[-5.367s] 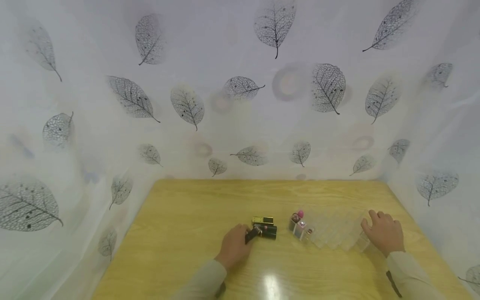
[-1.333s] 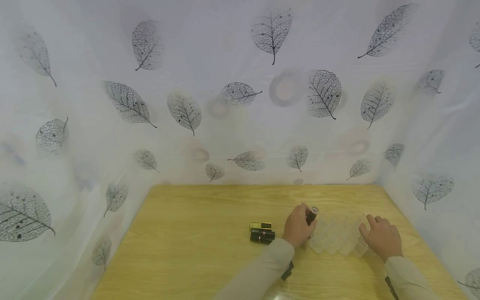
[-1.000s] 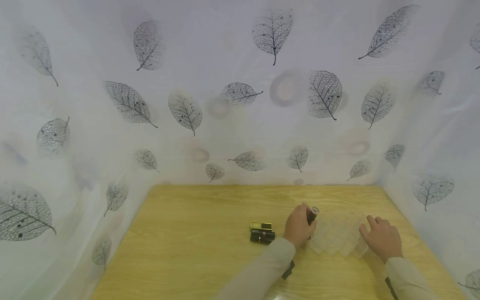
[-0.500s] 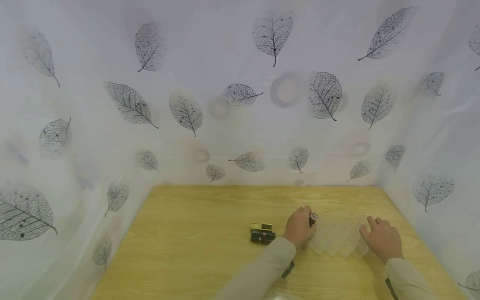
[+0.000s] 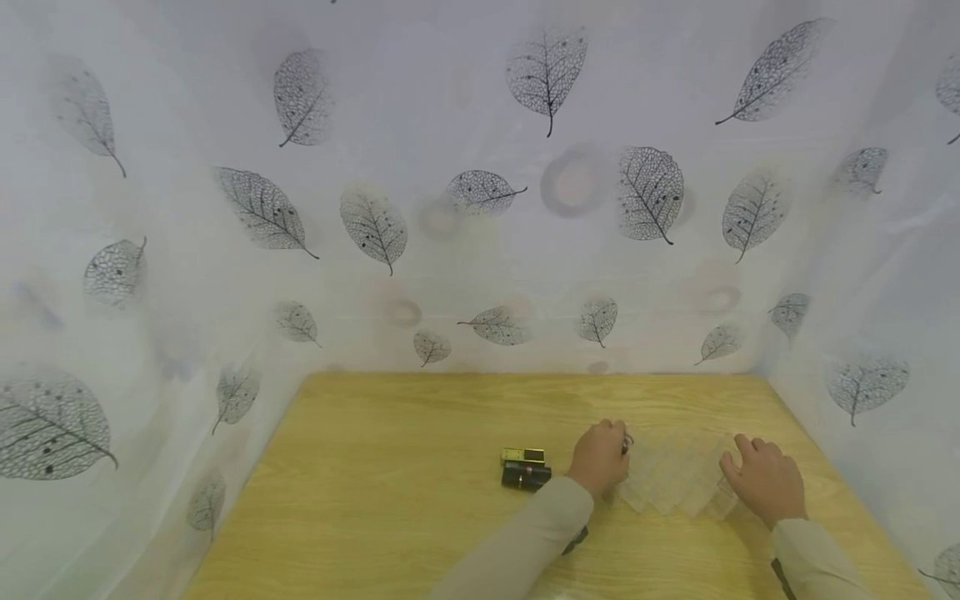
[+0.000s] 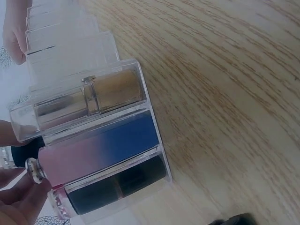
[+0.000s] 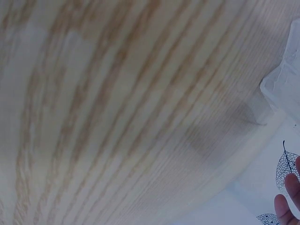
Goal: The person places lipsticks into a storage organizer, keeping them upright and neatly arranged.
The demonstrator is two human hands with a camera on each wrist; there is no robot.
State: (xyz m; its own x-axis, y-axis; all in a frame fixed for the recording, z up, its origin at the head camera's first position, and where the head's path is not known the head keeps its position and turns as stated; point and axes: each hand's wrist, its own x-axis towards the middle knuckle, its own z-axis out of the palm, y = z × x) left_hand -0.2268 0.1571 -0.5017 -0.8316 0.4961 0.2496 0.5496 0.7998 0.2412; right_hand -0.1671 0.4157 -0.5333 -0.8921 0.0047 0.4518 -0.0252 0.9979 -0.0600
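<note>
My left hand (image 5: pixel 598 458) pinches a dark lipstick (image 6: pixel 27 152) with a shiny end, over the left end of a clear stepped organizer (image 5: pixel 667 471). In the left wrist view the lipstick sits partly behind the front row, its lower part hidden. That row holds a pink-and-blue lipstick (image 6: pixel 101 150), a dark lipstick (image 6: pixel 117 185) and a clear-capped tube with a tan base (image 6: pixel 117 89). At the organizer's right end is my right hand (image 5: pixel 765 482), fingers loosely bent and thumb right at its edge; in the right wrist view its fingertips (image 7: pixel 291 187) show near the clear plastic.
Left of my left hand, a black lipstick (image 5: pixel 527 477) and a gold-and-black one (image 5: pixel 522 455) lie on the wooden table (image 5: pixel 390 500). A pale curtain (image 5: pixel 465 250) with leaf prints surrounds the table on three sides.
My left hand has carried the dark lipstick from the group on the table rightward to the organizer, then lowered it over the last second. My right hand has stayed at the right end.
</note>
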